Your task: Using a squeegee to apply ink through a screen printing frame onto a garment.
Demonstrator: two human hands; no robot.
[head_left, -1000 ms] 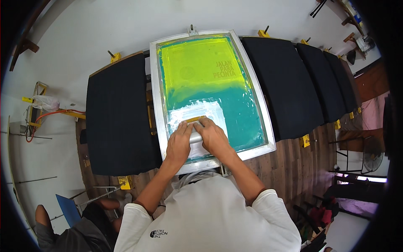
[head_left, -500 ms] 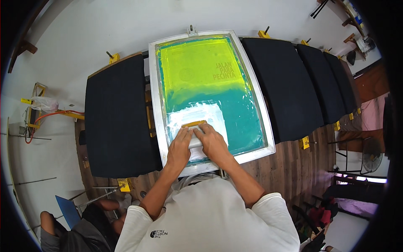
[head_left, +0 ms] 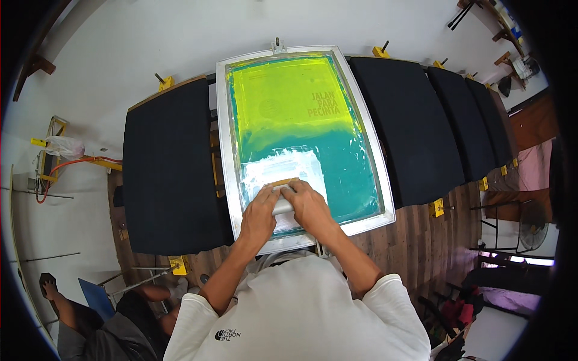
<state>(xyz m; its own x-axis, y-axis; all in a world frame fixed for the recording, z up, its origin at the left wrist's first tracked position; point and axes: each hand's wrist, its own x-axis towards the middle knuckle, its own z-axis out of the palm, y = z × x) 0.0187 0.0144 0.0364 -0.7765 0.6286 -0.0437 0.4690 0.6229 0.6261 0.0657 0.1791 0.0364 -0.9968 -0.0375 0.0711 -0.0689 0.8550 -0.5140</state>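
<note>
Squeegee [head_left: 282,194], gripped by both left hand [head_left: 259,218] and right hand [head_left: 308,206], has moved up-frame, spreading white ink [head_left: 278,168] across the screen [head_left: 298,120].

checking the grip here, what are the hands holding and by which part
Both hands, left hand and right hand, grip the squeegee along its top handle edge.

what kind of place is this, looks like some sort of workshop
Most likely a screen-printing workshop. Both hands, left hand and right hand, press a squeegee through white ink on a framed mesh screen, with a row of dark fabric-covered pallets alongside.
</note>
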